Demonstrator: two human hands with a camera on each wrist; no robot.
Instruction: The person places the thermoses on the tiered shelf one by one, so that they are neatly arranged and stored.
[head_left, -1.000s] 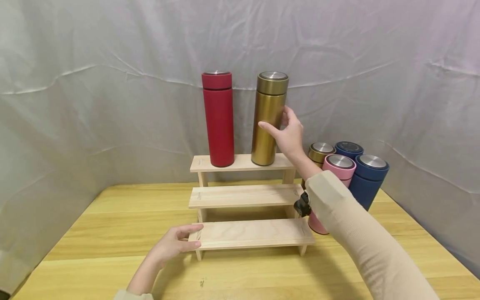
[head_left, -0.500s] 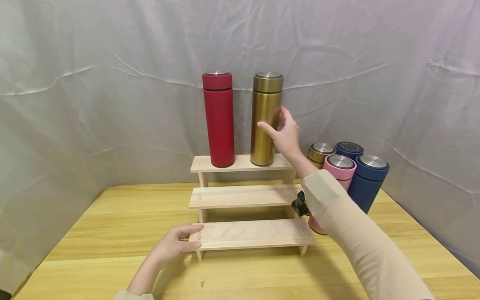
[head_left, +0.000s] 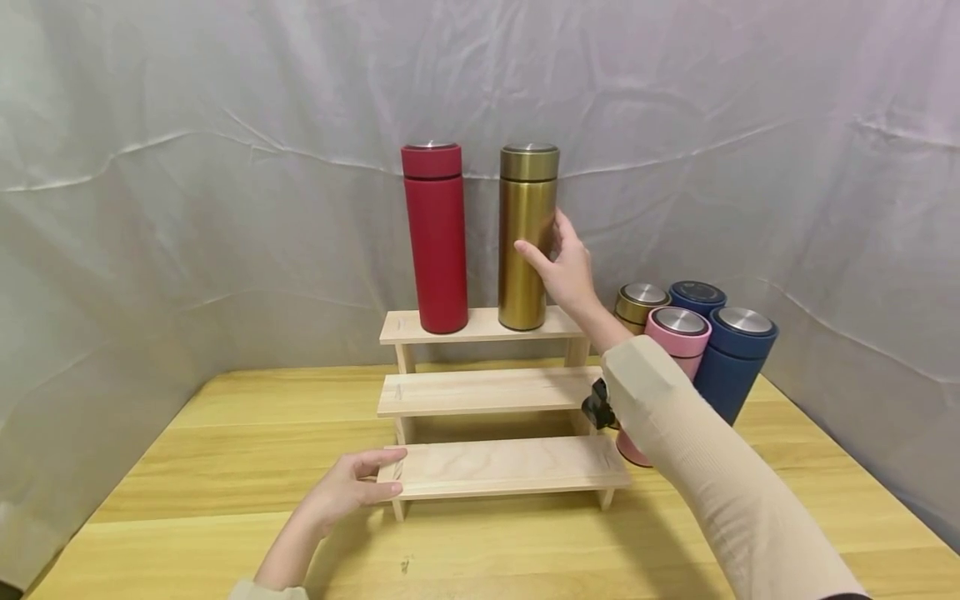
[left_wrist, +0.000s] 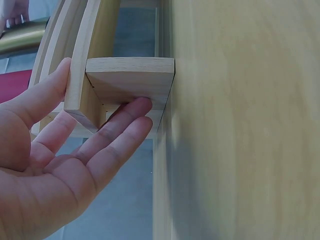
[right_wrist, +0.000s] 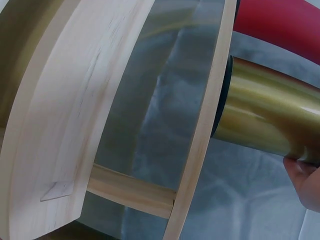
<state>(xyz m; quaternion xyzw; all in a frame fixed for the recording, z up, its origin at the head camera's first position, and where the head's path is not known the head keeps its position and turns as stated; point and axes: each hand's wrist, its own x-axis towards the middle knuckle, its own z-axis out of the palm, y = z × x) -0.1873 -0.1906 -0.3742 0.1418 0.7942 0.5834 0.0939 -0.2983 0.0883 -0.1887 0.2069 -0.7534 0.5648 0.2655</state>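
Note:
A gold thermos (head_left: 522, 258) stands upright on the top step of a three-step wooden display stand (head_left: 502, 468). My right hand (head_left: 567, 268) grips its right side, thumb across the front and fingers behind, partly hidden. In the right wrist view, the base of the gold thermos (right_wrist: 267, 107) meets the top board. Left of it on the same step stands a red thermos (head_left: 435, 242), with a gap between the two. My left hand (head_left: 348, 490) holds the left end of the lowest step; the left wrist view has its thumb on the board and the fingers (left_wrist: 117, 135) by the leg.
Right of the stand, several thermoses stand close together on the wooden table (head_left: 225, 467): a pink thermos (head_left: 678, 333), a blue thermos (head_left: 735, 367), another blue one behind and a second gold thermos (head_left: 641, 304). A grey cloth (head_left: 300, 208) hangs behind.
The gold thermos has shifted slightly left towards the red one and gone from a slight tilt to upright, my right hand moving with it. My left hand stays in place.

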